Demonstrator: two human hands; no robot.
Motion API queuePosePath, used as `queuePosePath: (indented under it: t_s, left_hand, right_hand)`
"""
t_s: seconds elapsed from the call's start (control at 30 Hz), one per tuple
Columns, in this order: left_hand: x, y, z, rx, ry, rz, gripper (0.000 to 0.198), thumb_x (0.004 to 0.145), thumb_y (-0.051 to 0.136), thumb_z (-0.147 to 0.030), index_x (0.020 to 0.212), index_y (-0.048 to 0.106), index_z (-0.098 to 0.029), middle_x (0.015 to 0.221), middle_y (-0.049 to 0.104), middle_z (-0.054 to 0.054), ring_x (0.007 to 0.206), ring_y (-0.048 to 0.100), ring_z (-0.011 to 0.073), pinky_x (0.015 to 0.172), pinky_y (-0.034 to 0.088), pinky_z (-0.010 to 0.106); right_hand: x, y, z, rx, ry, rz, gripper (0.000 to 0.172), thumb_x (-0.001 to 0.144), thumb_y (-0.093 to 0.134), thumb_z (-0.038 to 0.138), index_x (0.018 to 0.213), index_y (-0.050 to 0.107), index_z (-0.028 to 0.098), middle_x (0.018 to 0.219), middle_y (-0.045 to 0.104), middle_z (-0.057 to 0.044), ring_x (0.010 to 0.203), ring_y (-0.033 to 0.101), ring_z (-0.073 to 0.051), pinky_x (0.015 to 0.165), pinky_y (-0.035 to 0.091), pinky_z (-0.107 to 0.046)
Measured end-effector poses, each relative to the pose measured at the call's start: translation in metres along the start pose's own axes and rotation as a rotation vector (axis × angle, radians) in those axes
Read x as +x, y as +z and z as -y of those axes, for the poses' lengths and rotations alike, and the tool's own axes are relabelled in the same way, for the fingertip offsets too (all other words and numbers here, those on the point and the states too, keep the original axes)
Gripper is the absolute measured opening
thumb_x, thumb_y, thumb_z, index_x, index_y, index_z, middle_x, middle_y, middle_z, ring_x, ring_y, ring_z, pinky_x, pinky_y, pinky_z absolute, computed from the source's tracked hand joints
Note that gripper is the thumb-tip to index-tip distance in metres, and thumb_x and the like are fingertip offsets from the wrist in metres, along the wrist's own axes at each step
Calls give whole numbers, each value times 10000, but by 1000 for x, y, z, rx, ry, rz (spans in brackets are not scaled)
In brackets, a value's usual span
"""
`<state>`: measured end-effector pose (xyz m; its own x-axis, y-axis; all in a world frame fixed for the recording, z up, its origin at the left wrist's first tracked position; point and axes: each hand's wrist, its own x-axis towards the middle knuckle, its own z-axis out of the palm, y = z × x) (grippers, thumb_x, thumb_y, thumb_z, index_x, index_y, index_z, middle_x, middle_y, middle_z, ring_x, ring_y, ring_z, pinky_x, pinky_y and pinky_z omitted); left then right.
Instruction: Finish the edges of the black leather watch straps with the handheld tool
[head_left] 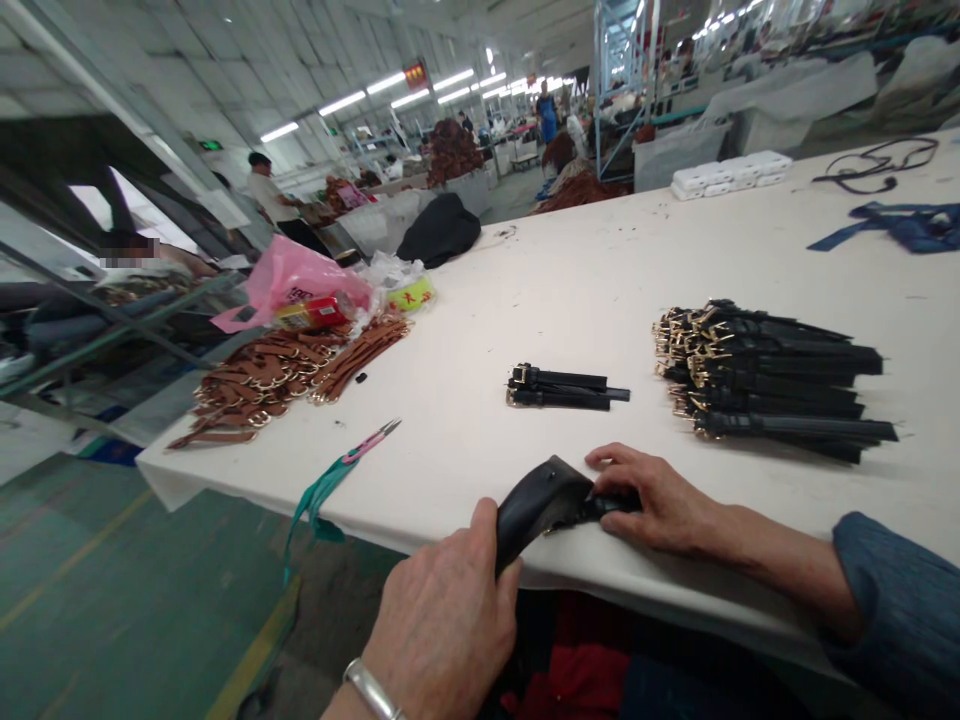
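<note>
Two hands share one black leather piece (544, 500) at the near edge of the surface (525, 300); the left hand (442, 620) curls shut around its bent end, the right hand (652, 500) presses fingers flat on the other end. It looks light, limp and smooth, best gripped at both ends. Beyond lie about three loose black straps (562, 388); then one black buckled pile (772, 380); one brown strap heap (285, 375), uncountable.

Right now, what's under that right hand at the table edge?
The right hand presses one end of a black leather strap onto the white table. The strap's tip is hidden beneath the fingers.
</note>
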<state>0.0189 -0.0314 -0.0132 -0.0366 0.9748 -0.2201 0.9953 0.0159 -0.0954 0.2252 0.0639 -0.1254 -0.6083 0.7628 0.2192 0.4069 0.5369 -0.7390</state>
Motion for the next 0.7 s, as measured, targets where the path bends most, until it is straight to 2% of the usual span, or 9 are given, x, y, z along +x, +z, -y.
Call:
queuePosePath:
  t_s: [0.1,0.17,0.23,0.4,0.5,0.6,0.7]
  left_hand:
    - [-12,-1,1,14,-28,104,351,864,285,-327,1191,347,-216,869,647,86,791,622,320,670,475,493]
    - [-17,-2,0,32,-55,213,343,860,295,-304,1187,364,-231,893,646,85,807,622,317,680,474,494]
    - [-18,-3,-2,38,-75,256,339,857,300,-277,1186,370,-232,905,644,85,822,622,307,691,474,477]
    - [-6,1,-4,15,-19,68,333,861,298,-319,1170,362,-210,822,646,80,770,627,293,659,476,431]
    - [3,6,3,28,-30,-23,272,856,305,-326,1085,400,-215,765,638,65,739,625,300,635,469,431]
    - [6,11,14,11,-77,-23,244,854,305,-337,1032,414,-211,776,636,70,757,621,304,654,460,431]
    - [2,13,26,-56,-126,26,294,852,318,-379,1083,400,-216,802,633,74,803,616,285,701,451,415]
  right_hand:
    - [0,1,0,14,-5,-10,205,628,616,147,829,639,181,1147,509,-81,1005,529,-206,850,453,-340]
    - [0,1,-1,15,-12,-11,197,629,616,142,821,638,180,1145,511,-84,1002,530,-207,843,455,-341]
    - [0,2,-2,10,-13,-7,189,630,616,139,814,637,179,1146,511,-84,1001,531,-205,831,459,-337]
    - [0,1,-1,-5,-27,-9,189,648,618,153,834,640,174,1148,509,-86,1023,519,-201,865,450,-333]
    - [0,1,-1,-27,-51,1,183,732,580,216,899,644,179,1140,513,-95,1008,524,-197,866,455,-345]
    - [0,4,-2,-51,-84,18,186,800,519,258,911,656,199,1133,512,-98,1001,526,-195,878,446,-367]
    - [-2,8,-1,-32,-89,-21,139,758,557,209,865,646,198,1124,532,-84,994,532,-189,861,452,-354]
